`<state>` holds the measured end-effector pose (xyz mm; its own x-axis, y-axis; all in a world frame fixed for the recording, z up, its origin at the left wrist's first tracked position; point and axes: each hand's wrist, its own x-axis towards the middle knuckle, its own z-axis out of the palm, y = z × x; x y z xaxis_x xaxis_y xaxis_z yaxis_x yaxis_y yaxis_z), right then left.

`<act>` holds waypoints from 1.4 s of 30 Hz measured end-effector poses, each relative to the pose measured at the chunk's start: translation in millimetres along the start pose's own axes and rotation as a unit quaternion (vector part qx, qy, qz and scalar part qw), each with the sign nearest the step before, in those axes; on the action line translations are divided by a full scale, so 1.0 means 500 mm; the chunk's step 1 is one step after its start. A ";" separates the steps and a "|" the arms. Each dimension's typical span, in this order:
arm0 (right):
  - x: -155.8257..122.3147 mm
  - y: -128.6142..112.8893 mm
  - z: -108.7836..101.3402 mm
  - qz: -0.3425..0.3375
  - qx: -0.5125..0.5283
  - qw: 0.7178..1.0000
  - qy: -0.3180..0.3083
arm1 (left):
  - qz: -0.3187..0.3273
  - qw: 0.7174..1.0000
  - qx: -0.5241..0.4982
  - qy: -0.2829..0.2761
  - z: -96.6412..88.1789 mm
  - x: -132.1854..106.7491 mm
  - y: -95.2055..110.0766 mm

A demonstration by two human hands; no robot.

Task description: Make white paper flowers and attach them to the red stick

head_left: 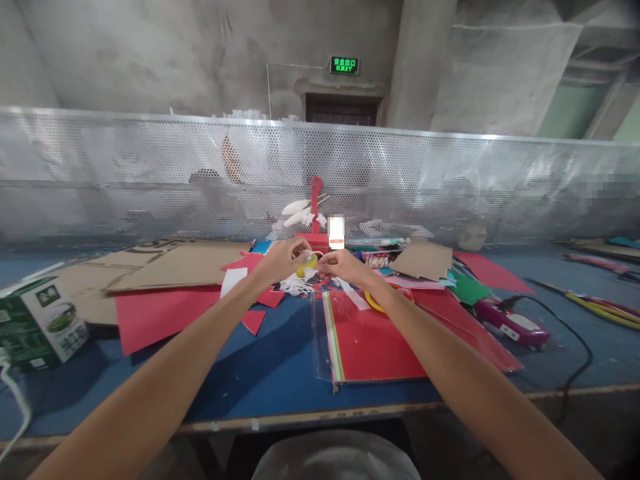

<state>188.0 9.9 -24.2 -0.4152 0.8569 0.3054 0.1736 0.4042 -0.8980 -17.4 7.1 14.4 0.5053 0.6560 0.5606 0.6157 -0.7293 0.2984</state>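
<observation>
Both my hands are raised over the middle of the table, fingers pinched, with a small yellow piece (307, 265) between them. My left hand (286, 257) is closed at the upper left of it, by a thin white strip or cord (316, 253) that curves across toward the other hand. My right hand (340, 264) is closed at its right side; whether it grips the cord or the yellow piece I cannot make out. Below them lies a tangle of white cord (298, 286). A red upright stand with a hooked top (316, 203) and a lit phone screen (337, 233) are just behind.
Cardboard sheets (183, 265) and red paper (165, 313) lie left, near a green box (43, 323). A plastic-wrapped pack of red paper (385, 340) lies at right, beside a purple power strip (511, 325) with a black cable. A perforated metal screen (390, 173) borders the back.
</observation>
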 end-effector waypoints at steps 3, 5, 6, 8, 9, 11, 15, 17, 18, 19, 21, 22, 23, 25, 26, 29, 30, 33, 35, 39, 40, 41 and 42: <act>-0.003 -0.002 0.000 0.000 0.024 1.000 0.000 | 0.030 0.999 -0.012 -0.037 0.002 -0.004 0.011; -0.004 -0.004 -0.001 0.004 0.031 0.999 0.008 | 0.042 0.998 -0.012 -0.051 0.002 -0.006 0.014; -0.004 -0.003 -0.002 0.007 0.032 0.999 0.012 | 0.046 0.997 -0.010 -0.053 0.002 -0.007 0.014; -0.003 -0.001 -0.004 0.011 0.030 0.999 0.017 | 0.052 0.997 0.000 -0.057 0.002 -0.008 0.012; -0.002 0.001 -0.005 0.012 0.032 0.999 0.018 | 0.055 0.997 0.005 -0.058 0.001 -0.008 0.011; -0.001 0.005 -0.006 0.011 0.039 0.999 0.018 | 0.063 0.996 0.017 -0.059 0.000 -0.008 0.008; -0.001 0.006 -0.004 0.001 0.043 0.999 0.019 | 0.085 0.993 0.064 -0.057 0.001 -0.008 0.004; -0.002 0.002 -0.003 -0.001 0.044 0.999 0.028 | 0.097 0.989 0.091 -0.062 0.002 -0.009 0.004; -0.002 -0.001 -0.002 0.000 0.046 0.998 0.032 | 0.102 0.987 0.102 -0.067 0.003 -0.009 0.003; -0.003 -0.004 -0.001 0.003 0.048 0.998 0.036 | 0.106 0.986 0.109 -0.072 0.003 -0.010 0.003; -0.004 -0.010 0.002 0.012 0.050 0.998 0.039 | 0.109 0.984 0.115 -0.077 0.005 -0.011 0.002; -0.005 -0.013 0.003 0.017 0.051 0.998 0.040 | 0.106 0.985 0.114 -0.074 0.006 -0.011 0.001; -0.006 -0.015 0.004 0.021 0.053 0.998 0.042 | 0.103 0.986 0.109 -0.071 0.007 -0.010 0.000; -0.007 -0.018 0.004 0.021 0.059 0.997 0.045 | 0.097 0.989 0.090 -0.061 0.008 -0.009 -0.002; -0.007 -0.019 0.004 0.017 0.063 0.997 0.047 | 0.094 0.991 0.071 -0.057 0.009 -0.008 -0.003; -0.006 -0.021 0.002 0.002 0.075 0.996 0.050 | 0.072 0.995 -0.037 -0.063 0.008 -0.007 -0.004; -0.006 -0.021 0.001 -0.003 0.078 0.996 0.050 | 0.061 0.992 -0.080 -0.072 0.009 -0.008 -0.003; -0.004 -0.018 0.001 -0.029 0.093 0.995 0.035 | 0.040 0.979 -0.171 -0.101 0.014 -0.010 0.002; -0.002 -0.014 0.002 -0.043 0.102 0.994 0.026 | 0.042 0.977 -0.186 -0.098 0.022 -0.011 0.004; 0.004 -0.006 0.005 -0.039 0.112 0.992 0.051 | 0.040 0.983 -0.172 -0.051 0.037 -0.008 0.008; 0.006 -0.006 0.006 -0.038 0.113 0.991 0.063 | 0.038 0.984 -0.169 -0.037 0.039 -0.007 0.009; 0.007 -0.006 0.007 -0.036 0.113 0.990 0.075 | 0.035 0.985 -0.166 -0.022 0.040 -0.006 0.011; 0.008 -0.007 0.008 -0.034 0.113 0.989 0.085 | 0.033 0.986 -0.162 -0.009 0.041 -0.006 0.012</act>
<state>182.2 10.6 -21.3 -0.2600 0.8790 0.3997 -0.0621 0.3978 -0.9154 -2.6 4.8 -1.3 0.5501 0.6066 0.5740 0.3578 -0.7922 0.4943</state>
